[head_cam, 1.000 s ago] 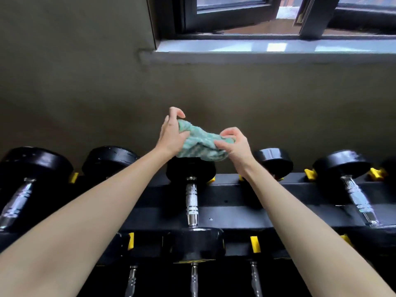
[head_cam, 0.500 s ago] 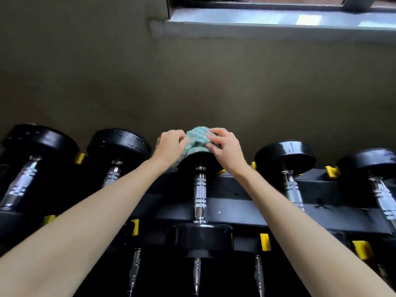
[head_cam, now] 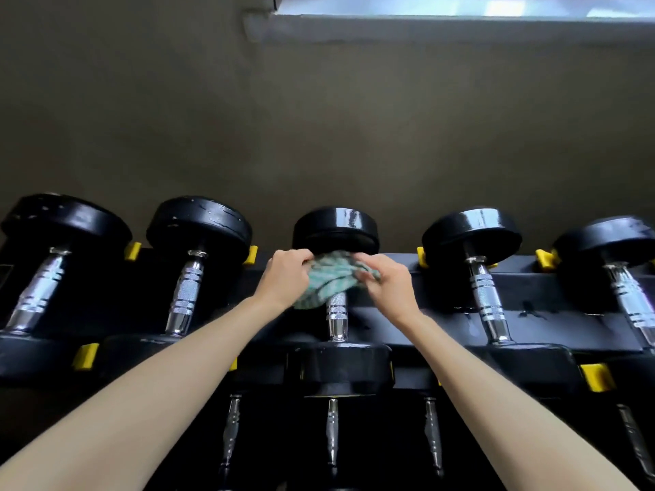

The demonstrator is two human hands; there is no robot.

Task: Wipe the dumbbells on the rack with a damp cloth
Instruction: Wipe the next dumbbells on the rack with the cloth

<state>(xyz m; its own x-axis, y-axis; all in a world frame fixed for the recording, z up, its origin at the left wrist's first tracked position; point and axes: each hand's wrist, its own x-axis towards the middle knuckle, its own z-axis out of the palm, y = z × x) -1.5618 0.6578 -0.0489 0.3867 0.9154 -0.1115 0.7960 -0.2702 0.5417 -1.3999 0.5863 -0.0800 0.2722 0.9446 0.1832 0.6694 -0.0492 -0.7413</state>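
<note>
Cloth (head_cam: 331,282) has dropped from the far head (head_cam: 336,225) — onto the handle (head_cam: 337,315).

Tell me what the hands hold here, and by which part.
Both hold the green cloth: the left hand grips its left end and the right hand pinches its right end, with the cloth draped across the middle dumbbell's handle.

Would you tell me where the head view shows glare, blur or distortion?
Head view: light from the window glares on the middle dumbbell and its right neighbour; the cloth, left hand and right hand look soft; the wide lens splays the outer dumbbells; the lower tier is dark.
</note>
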